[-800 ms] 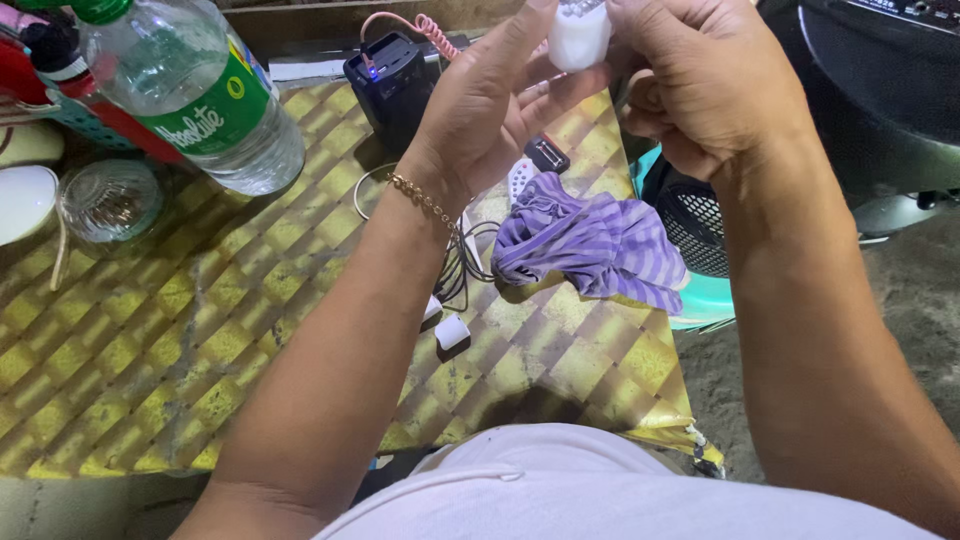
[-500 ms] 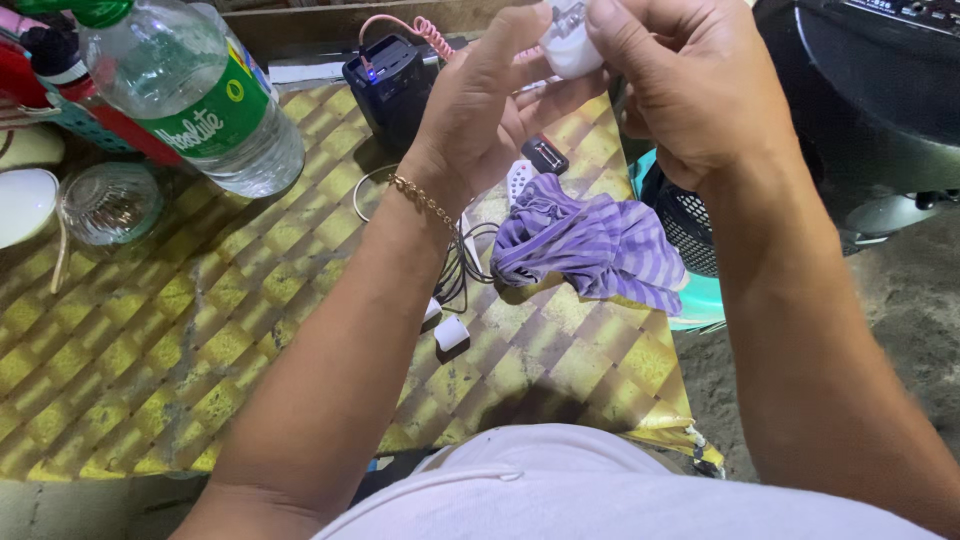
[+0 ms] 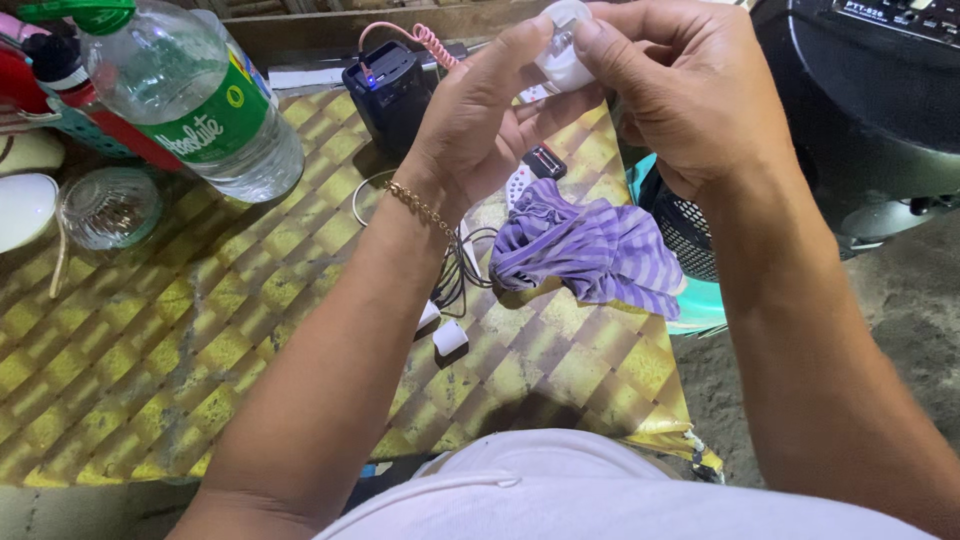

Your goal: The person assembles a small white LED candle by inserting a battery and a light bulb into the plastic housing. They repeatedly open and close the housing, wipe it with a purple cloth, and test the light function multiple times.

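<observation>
Both my hands are raised over the far side of a table covered in a yellow and brown woven-pattern cloth [image 3: 180, 370]. My left hand [image 3: 480, 120], with a gold bracelet on the wrist, and my right hand [image 3: 680, 90] together pinch a small white plug-like object [image 3: 560, 55] between fingertips. Below them lies a crumpled purple striped cloth [image 3: 590, 250]. A small white charger block [image 3: 450, 338] with dark cables [image 3: 455, 270] sits beside my left forearm.
A large plastic water bottle [image 3: 200, 110] with a green label stands at the far left beside a glass jar [image 3: 108, 208]. A small black box [image 3: 390, 85] with a pink coiled cord sits at the back. A black speaker [image 3: 880, 110] and black mesh basket [image 3: 685, 225] stand right.
My hands have turned the white object slightly between the fingertips and stay in the same place. Nothing on the table has moved.
</observation>
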